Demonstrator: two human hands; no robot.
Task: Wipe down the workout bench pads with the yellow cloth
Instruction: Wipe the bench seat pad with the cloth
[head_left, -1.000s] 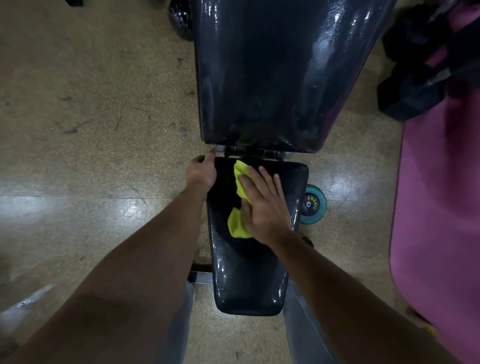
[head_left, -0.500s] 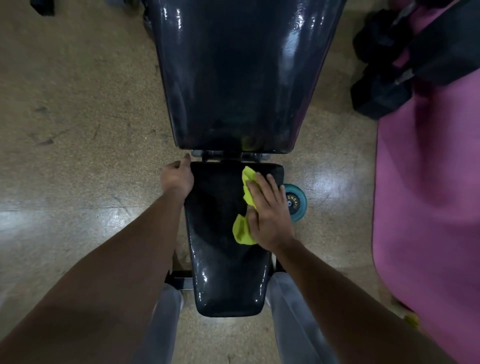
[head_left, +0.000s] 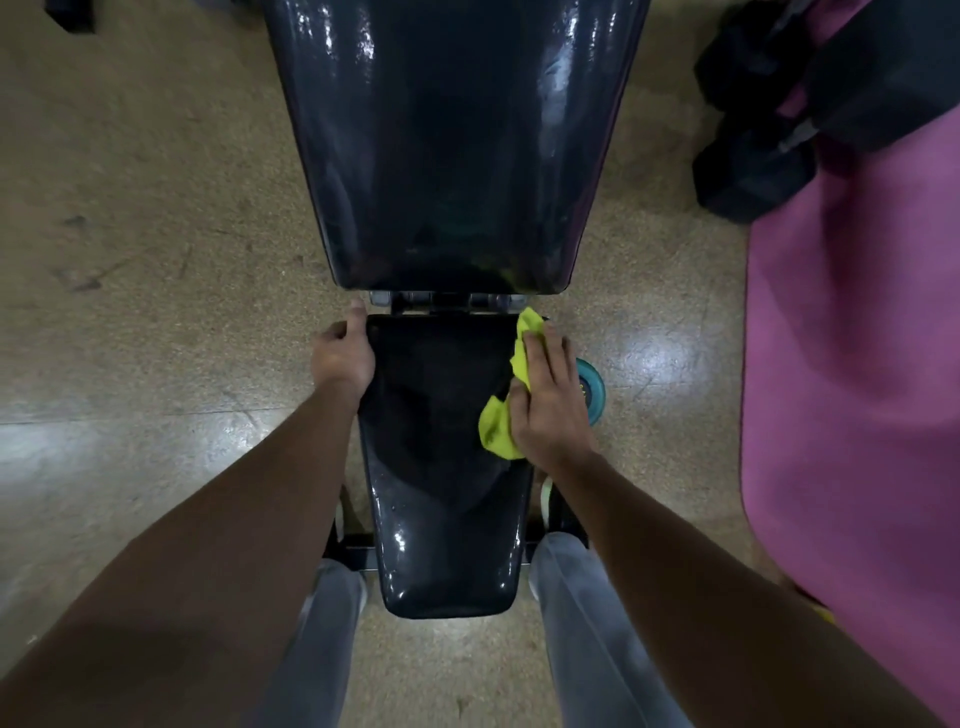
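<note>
- Your right hand (head_left: 548, 397) lay flat on the yellow cloth (head_left: 498, 428), fingers straight and close together, grip spread, pressing the cloth down without pinching it.
- The cloth sat under that palm on the right edge of the seat pad (head_left: 441, 467), bunched; one end poked out past your fingertips toward the far right corner of the pad, the other showed as a fold to the left of the heel of your hand.
- Your left hand (head_left: 343, 356) gripped the far left corner of the seat pad, fingers curled over the side edge, thumb lying along the top near the hinge gap.
- The two hands were well apart, with bare glossy pad between them.
- Beyond both hands, across a narrow gap with metal hinge hardware (head_left: 447, 300), the back pad (head_left: 447, 145) rose away from you, dark and shiny.
- Just right of your right hand, partly hidden by it, a teal wheel (head_left: 592, 387) sat on the floor (head_left: 156, 260).
- Farther right lay a pink mat (head_left: 857, 364), with a dark bag (head_left: 769, 119) at its far end.
- Your legs in grey trousers (head_left: 587, 623) stood either side of the pad's near end.
</note>
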